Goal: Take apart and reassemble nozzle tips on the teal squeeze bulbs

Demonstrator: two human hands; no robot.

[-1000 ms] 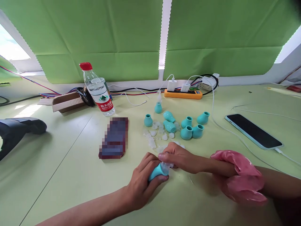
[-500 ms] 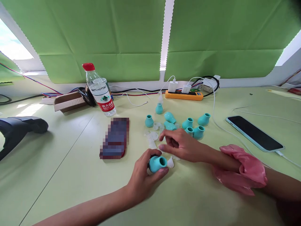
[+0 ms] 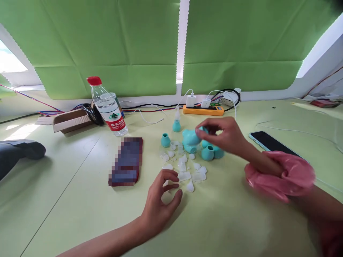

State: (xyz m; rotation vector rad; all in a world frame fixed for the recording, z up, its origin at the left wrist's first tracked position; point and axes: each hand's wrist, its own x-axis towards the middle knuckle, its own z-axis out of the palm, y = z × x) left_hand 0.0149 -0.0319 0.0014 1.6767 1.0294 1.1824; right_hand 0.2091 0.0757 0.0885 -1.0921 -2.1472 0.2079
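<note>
My right hand (image 3: 226, 137) hovers over a cluster of teal rubber bulbs (image 3: 211, 152) and pinches one teal bulb (image 3: 190, 139) at its left side. A crumpled pink plastic bag (image 3: 281, 175) sits around that wrist. My left hand (image 3: 162, 196) rests on the table nearer to me, fingers loosely curled and apart, with nothing in it. Just beyond its fingertips lie several small clear plastic pieces (image 3: 184, 173). Two more teal bulbs stand apart: one (image 3: 165, 140) at the left, and one with a clear tip (image 3: 176, 124) behind it.
A water bottle (image 3: 108, 107) and an open cardboard box (image 3: 71, 120) stand at the back left. An orange power strip (image 3: 203, 110) with chargers lies at the back. A phone (image 3: 268, 141) is at the right, a blurred dark red item (image 3: 125, 162) at the left, and a black object (image 3: 18, 151) at the far left.
My left hand no longer holds the teal bulb and has opened. My right hand has moved away from me to the bulb cluster, now pinching a teal bulb.
</note>
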